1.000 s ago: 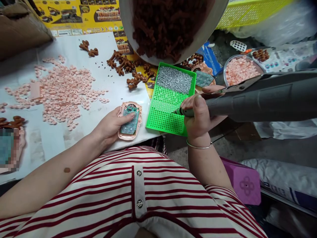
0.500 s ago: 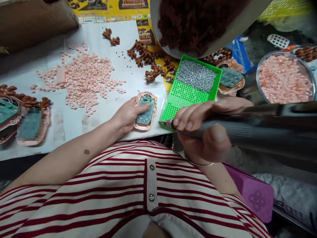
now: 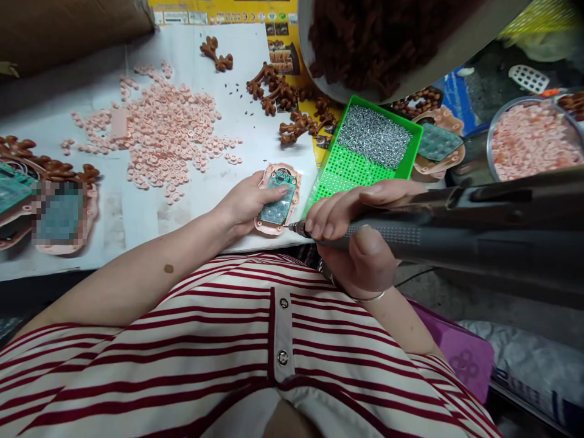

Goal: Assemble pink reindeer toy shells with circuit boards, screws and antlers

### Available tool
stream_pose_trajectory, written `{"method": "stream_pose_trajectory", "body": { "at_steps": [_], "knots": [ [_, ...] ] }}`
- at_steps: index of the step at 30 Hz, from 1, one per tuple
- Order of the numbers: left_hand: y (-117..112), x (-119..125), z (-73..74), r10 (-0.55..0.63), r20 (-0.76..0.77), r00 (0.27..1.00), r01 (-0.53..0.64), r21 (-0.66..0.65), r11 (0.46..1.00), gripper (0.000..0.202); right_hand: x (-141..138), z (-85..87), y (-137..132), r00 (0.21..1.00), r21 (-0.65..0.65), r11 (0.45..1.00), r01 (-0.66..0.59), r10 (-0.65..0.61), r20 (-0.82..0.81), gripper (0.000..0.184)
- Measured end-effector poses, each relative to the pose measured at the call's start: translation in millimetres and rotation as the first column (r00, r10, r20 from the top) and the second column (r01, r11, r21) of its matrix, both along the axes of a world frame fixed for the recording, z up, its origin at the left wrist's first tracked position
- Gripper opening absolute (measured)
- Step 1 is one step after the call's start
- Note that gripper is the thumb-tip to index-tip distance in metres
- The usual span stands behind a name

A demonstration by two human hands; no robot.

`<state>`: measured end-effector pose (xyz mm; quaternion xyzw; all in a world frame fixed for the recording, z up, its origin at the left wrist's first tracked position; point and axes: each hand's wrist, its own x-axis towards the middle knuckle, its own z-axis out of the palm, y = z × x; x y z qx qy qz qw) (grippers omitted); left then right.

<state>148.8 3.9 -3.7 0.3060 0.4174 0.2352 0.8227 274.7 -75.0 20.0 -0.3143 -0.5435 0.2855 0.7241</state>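
Observation:
My left hand [image 3: 244, 204] grips a pink plastic housing [image 3: 269, 230] with a green circuit board [image 3: 279, 207] in it, thumb lying on the board. Wrapped round a dark electric screwdriver [image 3: 392, 234] is my right hand [image 3: 351, 228]. The tool lies nearly level, its tip at the housing's lower right edge; whether it touches a screw is too small to tell. Just beyond my right hand sits a green perforated tray [image 3: 337, 173], with many small silver screws [image 3: 374, 135] in its far half.
Small pink plastic parts [image 3: 168, 131] lie heaped on the white work surface [image 3: 237, 140]. Brown bone-shaped pieces [image 3: 298, 126] lie behind the housing. A large tub [image 3: 328, 91] overhangs the back. More housings [image 3: 66, 246] rest at left; a round container [image 3: 493, 143] of pink parts stands right.
The screwdriver tip has moved left from beside the tray to the housing's lower edge. The housing is slightly tilted now, still in my left hand. The whole view has shifted a little.

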Motion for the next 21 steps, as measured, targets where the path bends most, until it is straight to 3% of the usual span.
{"method": "stream_pose_trajectory", "body": {
  "at_steps": [3, 7, 15, 21],
  "knots": [
    [0.1, -0.3, -0.2, -0.009, -0.001, 1.0, 0.009, -0.001, 1.0, 0.042, -0.9, -3.5, -2.1, 1.0, -0.007, 1.0, -0.027, 0.027, -0.007, 0.023],
    [0.3, -1.0, -0.8, -0.015, 0.001, 1.0, 0.015, 0.002, 1.0, 0.044, 0.1, -4.6, -7.1, 1.0, -0.039, 0.999, -0.021, 0.022, 0.012, 0.005],
    [-0.3, -0.8, -2.9, -0.009, 0.005, 1.0, 0.009, 0.01, 1.0, 0.039, -3.2, -0.6, -2.4, 0.999, -0.053, 0.998, 0.037, -0.035, 0.035, 0.017],
    [-1.1, -0.1, -1.1, 0.001, -0.005, 1.0, -0.001, -0.006, 1.0, 0.037, -3.7, -2.3, 3.1, 0.998, 0.006, 0.999, -0.032, 0.032, 0.056, 0.016]
  ]
}}
